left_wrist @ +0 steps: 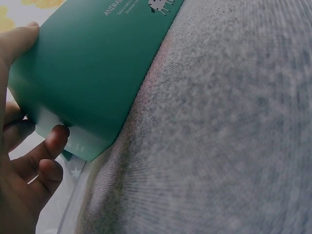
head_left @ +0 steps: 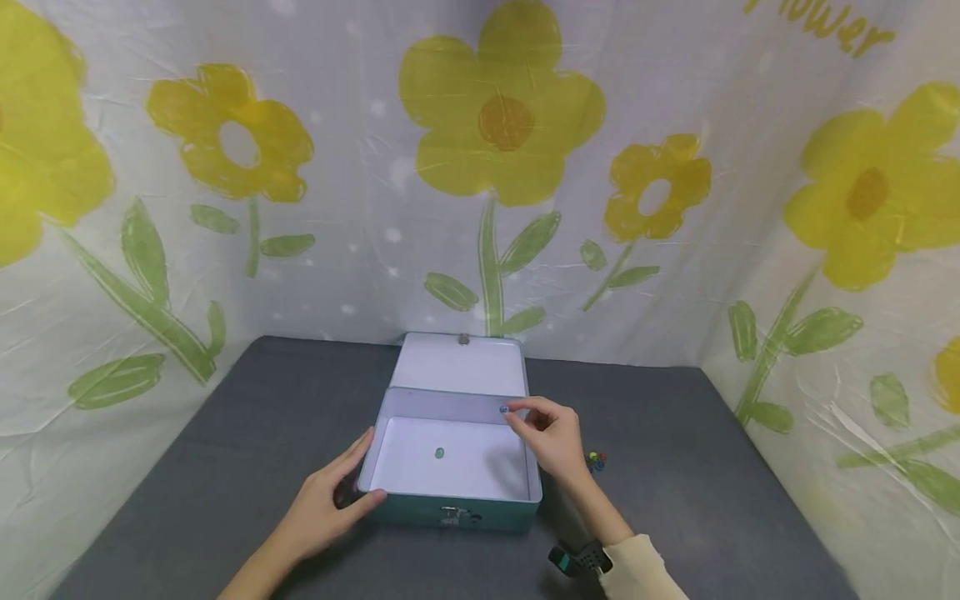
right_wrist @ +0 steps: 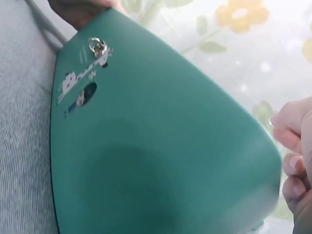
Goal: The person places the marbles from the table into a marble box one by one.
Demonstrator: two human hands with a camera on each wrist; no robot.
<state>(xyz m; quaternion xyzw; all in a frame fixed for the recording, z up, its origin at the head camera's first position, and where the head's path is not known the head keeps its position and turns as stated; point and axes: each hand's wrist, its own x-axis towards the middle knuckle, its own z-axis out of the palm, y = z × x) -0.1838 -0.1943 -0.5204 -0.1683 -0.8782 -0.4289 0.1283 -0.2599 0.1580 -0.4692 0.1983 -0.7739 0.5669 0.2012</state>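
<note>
A green metal box [head_left: 487,510] with a white inside stands with its hinged lid [head_left: 459,364] laid back. My left hand [head_left: 322,504] holds its left front corner, thumb at the front rim and fingers along the left side; in the left wrist view the fingers [left_wrist: 59,139] reach round the green wall. Over the right back part of the box, my right hand [head_left: 553,437] pinches a small blue marble-like piece [head_left: 503,409] between thumb and forefinger. A small green glassy piece [head_left: 439,452] lies on the box floor.
Several small coloured pieces [head_left: 597,459] lie on the dark grey table [head_left: 675,500], right of the box and partly behind the right wrist. A metal latch [head_left: 453,515] sticks out at the box's front. Flower-printed cloth [head_left: 337,250] hangs behind the table and at its sides.
</note>
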